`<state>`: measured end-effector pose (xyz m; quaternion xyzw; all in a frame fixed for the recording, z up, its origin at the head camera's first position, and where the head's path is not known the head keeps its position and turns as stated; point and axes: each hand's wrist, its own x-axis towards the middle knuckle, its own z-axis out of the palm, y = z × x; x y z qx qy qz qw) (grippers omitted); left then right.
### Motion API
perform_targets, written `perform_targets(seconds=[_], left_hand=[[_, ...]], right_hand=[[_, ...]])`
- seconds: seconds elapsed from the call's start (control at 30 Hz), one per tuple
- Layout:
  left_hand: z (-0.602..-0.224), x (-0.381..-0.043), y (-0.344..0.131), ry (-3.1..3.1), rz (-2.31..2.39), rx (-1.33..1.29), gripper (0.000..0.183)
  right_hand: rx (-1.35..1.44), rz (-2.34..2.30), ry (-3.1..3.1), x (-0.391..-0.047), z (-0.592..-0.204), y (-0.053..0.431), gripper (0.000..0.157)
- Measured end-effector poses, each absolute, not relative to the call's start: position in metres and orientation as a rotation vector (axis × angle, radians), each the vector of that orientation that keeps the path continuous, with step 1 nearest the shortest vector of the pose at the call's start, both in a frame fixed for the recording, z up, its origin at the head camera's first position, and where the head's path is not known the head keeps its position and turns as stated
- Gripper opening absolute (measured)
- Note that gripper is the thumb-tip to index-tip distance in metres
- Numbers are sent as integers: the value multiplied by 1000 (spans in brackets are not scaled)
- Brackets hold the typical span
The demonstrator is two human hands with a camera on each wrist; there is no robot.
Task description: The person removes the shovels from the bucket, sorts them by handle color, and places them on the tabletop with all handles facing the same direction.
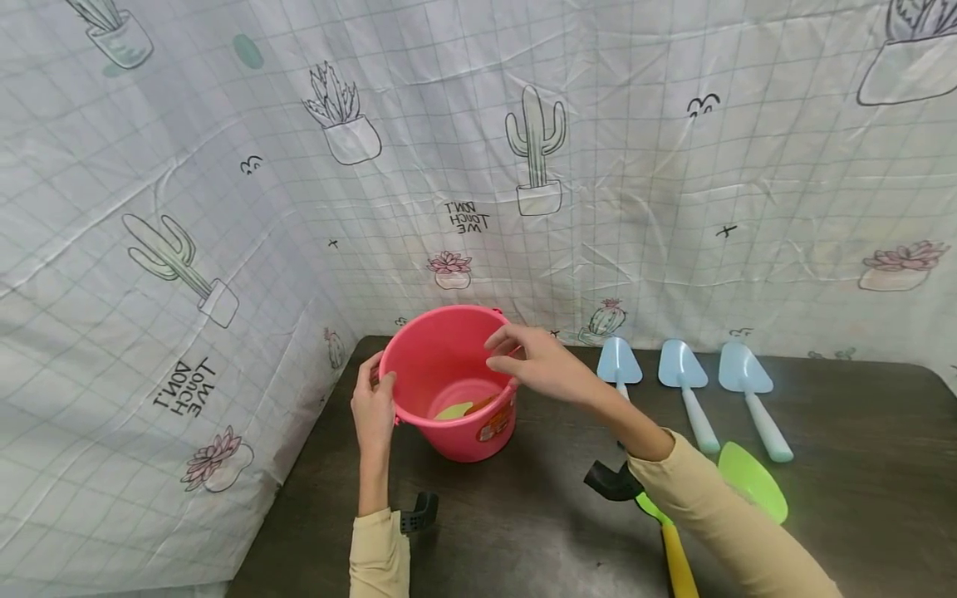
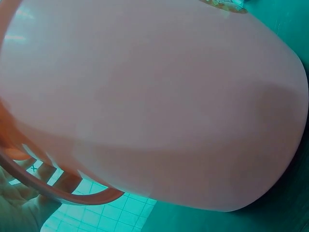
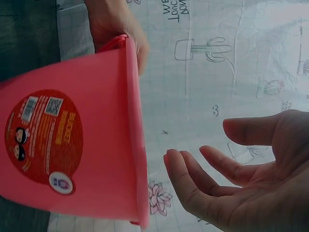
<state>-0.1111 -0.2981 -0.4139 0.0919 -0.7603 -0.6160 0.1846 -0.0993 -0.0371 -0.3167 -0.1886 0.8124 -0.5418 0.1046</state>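
Observation:
A pink bucket (image 1: 467, 440) stands near the back of the dark table, its mouth tilted toward the head view. My left hand (image 1: 373, 405) grips its left rim, thumb over the edge and fingers outside. In the left wrist view, the bucket's handle (image 2: 72, 198) crosses in front of those fingers. My right hand (image 1: 542, 361) hovers at the right rim with loosely bent fingers and nothing between them; the right wrist view shows it apart from the bucket. At the bottom inside lie a yellow-green piece (image 1: 453, 411) and an orange-brown piece (image 1: 481, 404), both partly hidden by the rim.
Three blue toy shovels (image 1: 683, 364) with pale handles lie in a row at the back right. A green shovel blade (image 1: 753, 482) and a yellow handle (image 1: 679, 565) show around my right sleeve. A patterned cloth (image 1: 643, 208) hangs behind the table (image 1: 523, 531) and along its left.

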Motion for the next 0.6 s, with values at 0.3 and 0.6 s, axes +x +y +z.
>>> perform_targets(seconds=[0.3,0.6], left_hand=[[-415,-111,-299,-2143,-1711,241,40],[-417,-112,-300,-2137,-1725,248,40]], right_hand=[[-568,-1548,2423,-107,-318,-56,26],[-619,-1487,2426,-117,-325,-71,24]])
